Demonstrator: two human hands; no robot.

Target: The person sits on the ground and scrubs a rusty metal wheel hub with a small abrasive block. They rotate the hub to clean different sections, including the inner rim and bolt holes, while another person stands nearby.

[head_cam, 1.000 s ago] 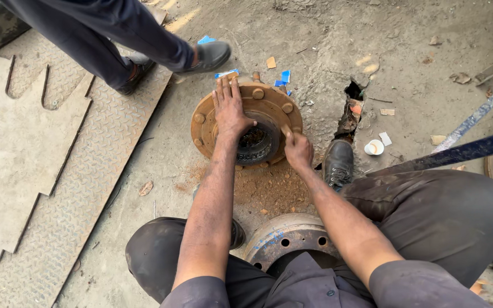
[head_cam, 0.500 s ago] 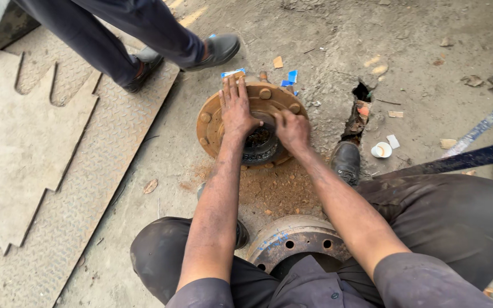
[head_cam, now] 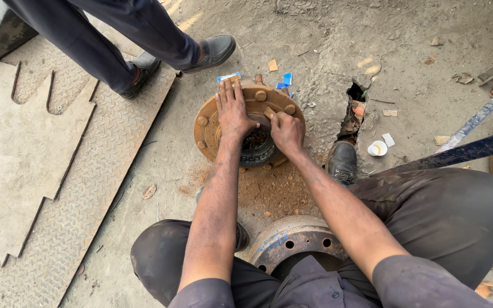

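here, left hand [head_cam: 234,111] flat, rusty wheel hub [head_cam: 209,126]

A rusty round metal wheel hub with protruding studs [head_cam: 250,128] is seen lying on the dusty concrete floor [head_cam: 326,51]. The left hand [head_cam: 233,109] is laid flat across its flange, while the right hand [head_cam: 285,130] is pressed at the rim of its dark greasy centre. A grey brake drum [head_cam: 292,242] is placed between the knees. Another person's black shoes [head_cam: 215,50] are seen just beyond.
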